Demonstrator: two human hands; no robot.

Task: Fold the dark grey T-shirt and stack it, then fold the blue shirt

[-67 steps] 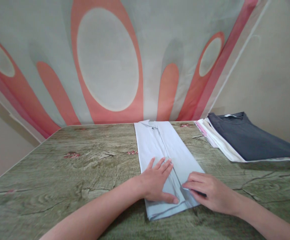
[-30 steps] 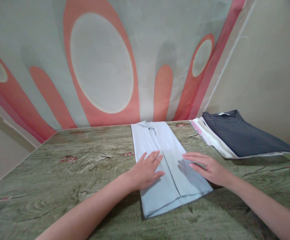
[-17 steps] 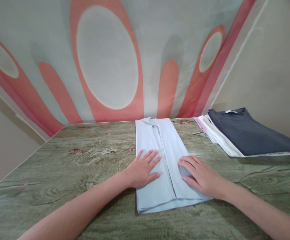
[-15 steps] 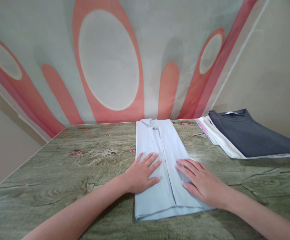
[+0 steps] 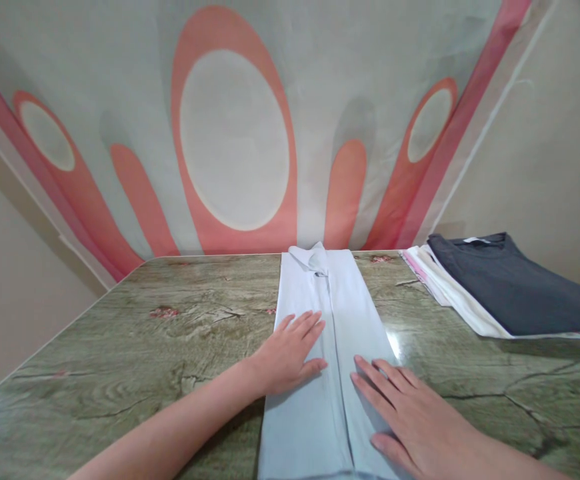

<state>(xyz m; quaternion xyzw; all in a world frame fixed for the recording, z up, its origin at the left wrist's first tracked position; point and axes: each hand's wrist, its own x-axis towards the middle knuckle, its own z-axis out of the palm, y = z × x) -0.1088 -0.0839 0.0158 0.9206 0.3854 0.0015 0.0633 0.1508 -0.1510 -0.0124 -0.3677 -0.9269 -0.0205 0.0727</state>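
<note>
A light blue collared shirt (image 5: 337,303), folded lengthwise into a narrow strip, lies down the middle of the wood-patterned table (image 5: 120,347), its collar at the far edge. My left hand (image 5: 287,353) lies flat on the strip's left half, fingers spread and open. On the right half, nearer to me, my right hand (image 5: 410,423) rests flat with its fingers stretched out. Neither hand holds anything.
A stack of folded clothes, with a dark grey T-shirt (image 5: 515,287) on top of white and pink pieces, sits at the table's far right. A hanging cloth (image 5: 235,133) with orange and white ovals covers the wall behind the table.
My right hand has slid along the shirt toward me, down to the near end. The left hand has stayed about where it was. The view has shifted, so the shirt's near edge is cut off.
</note>
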